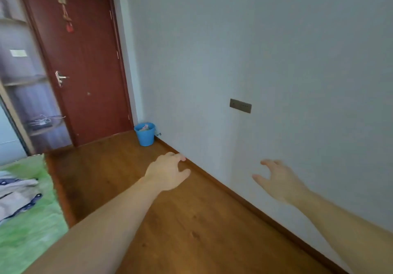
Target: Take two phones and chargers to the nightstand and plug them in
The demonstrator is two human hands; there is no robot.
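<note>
Both hands out front and empty: left hand (168, 172) and right hand (276, 178) loosely spread, apparently heading for the tangled white cables and dark devices (41, 122) on the grey shelf (44, 130).

Phones and chargers (41, 122): a small heap on a lower shelf of the open unit at far left, beside the red door. Dark flat item, apparently a phone, lies flat on the shelf board; white cable loops loosely over and around it, one strand trailing right past the shelf edge. Blurred; the count of phones and plugs cannot be told.
</note>
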